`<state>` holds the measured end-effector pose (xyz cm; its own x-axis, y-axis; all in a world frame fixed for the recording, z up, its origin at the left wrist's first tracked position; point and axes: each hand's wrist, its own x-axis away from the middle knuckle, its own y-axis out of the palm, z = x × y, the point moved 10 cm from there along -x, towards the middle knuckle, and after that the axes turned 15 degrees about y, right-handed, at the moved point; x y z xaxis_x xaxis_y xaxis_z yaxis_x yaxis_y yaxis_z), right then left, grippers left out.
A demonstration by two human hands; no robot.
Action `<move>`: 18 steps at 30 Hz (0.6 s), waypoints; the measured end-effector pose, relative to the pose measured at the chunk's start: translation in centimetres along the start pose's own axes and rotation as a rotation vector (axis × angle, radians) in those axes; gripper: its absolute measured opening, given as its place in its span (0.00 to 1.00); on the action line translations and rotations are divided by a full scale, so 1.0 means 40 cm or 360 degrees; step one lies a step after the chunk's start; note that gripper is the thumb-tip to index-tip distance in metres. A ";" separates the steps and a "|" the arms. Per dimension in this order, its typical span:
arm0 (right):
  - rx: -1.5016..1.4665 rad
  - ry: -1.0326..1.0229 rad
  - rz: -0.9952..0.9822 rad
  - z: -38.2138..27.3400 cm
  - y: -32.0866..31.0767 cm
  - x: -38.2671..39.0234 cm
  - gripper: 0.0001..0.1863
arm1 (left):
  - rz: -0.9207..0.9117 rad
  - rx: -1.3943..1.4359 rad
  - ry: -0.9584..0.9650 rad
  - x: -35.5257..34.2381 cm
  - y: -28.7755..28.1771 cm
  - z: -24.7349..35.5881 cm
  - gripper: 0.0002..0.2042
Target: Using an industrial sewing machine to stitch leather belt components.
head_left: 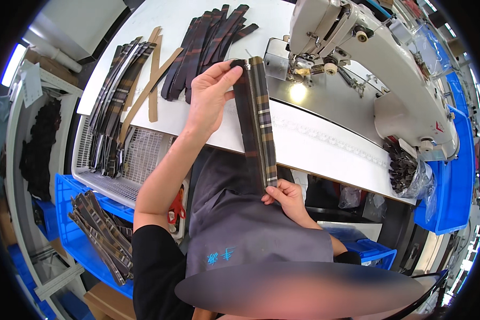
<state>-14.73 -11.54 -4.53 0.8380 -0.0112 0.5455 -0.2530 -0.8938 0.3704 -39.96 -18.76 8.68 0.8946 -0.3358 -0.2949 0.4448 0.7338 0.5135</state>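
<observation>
My left hand (pixel 212 93) pinches the top of a long zipper piece (pixel 256 128), with dark fabric along one side of the metal teeth and brown plaid along the other. My right hand (pixel 281 194) grips its lower end between thumb and fingers. The piece is held upright in the picture, over the front of the white table (pixel 320 152) and reaching down over my grey apron (pixel 224 213). A white sewing machine (pixel 389 69) stands just right of the piece, its light lit above a metal plate. Loose dark plaid strips (pixel 202 48) lie behind my left hand.
More strips (pixel 114 90) and tan strips (pixel 154 74) lie at left, over a white basket (pixel 138 160). Blue bins (pixel 80 184) with strips sit lower left, another (pixel 442 202) at right with bagged scraps (pixel 405 170) beside it. A metal shelf (pixel 48 282) stands far left.
</observation>
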 end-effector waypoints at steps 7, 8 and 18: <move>0.0072 -0.0079 0.0005 0.002 0.013 0.003 0.11 | 0.0009 -0.0174 0.0119 -0.050 -0.015 -0.007 0.08; 0.0146 -0.0147 -0.0025 0.000 0.019 0.003 0.12 | 0.0024 -0.0185 0.0124 -0.053 -0.011 -0.007 0.08; 0.0842 -0.0627 0.0569 -0.167 0.000 0.066 0.04 | 0.0252 0.0179 -0.0106 -0.016 -0.026 -0.075 0.12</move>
<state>-15.74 -8.57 1.93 0.8846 -0.4121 0.2183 -0.3594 -0.9007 -0.2439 -41.13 -17.52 5.91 0.9531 -0.2624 -0.1510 0.2968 0.7113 0.6371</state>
